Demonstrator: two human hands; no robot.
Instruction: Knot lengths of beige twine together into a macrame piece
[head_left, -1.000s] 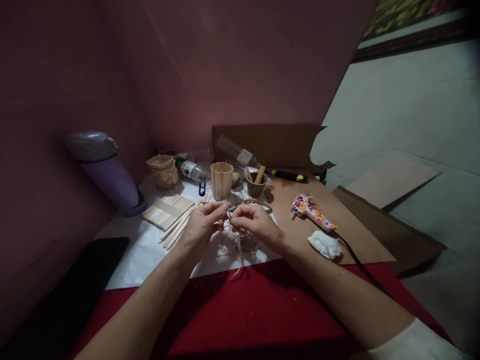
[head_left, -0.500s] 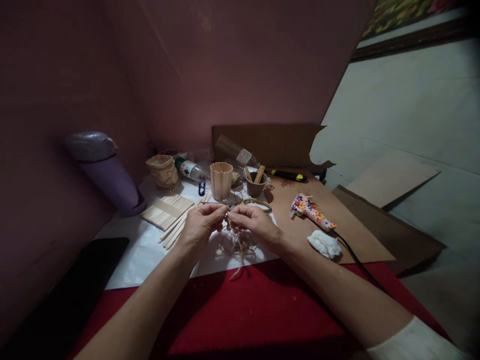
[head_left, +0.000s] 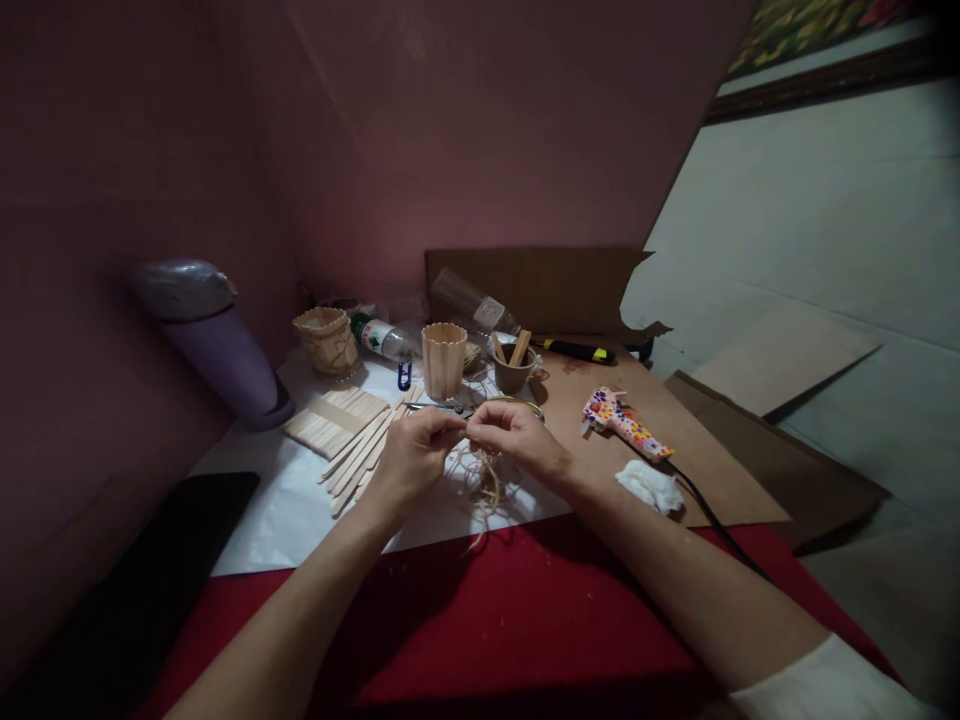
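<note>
My left hand (head_left: 414, 455) and my right hand (head_left: 519, 438) meet near the middle of the table, thumbs and forefingers pinched together on thin twine; the piece between the fingertips is barely visible. Below them lies a loose tangle of tan twine (head_left: 487, 490), with one end trailing onto the red cloth. Just beyond the fingers are scissors (head_left: 517, 403) with gold-coloured handles, partly hidden by my right hand. A scalloped cup of wooden sticks (head_left: 444, 362) stands behind them. Loose craft sticks (head_left: 358, 465) lie beside my left hand.
A banded stick bundle (head_left: 336, 425), a decorated pot (head_left: 327, 342) and a purple tumbler (head_left: 217, 345) stand left. Plastic bottles (head_left: 382, 338) lie behind. On the cardboard (head_left: 705, 490) at right are a flowered glue gun (head_left: 626, 422), its cord, white tissue (head_left: 649, 486) and a utility knife (head_left: 577, 351).
Both hands have shifted slightly right, and the left hand has turned so its back shows more. The fingertips stay close together. More of the twine tangle and scissor blades now shows.
</note>
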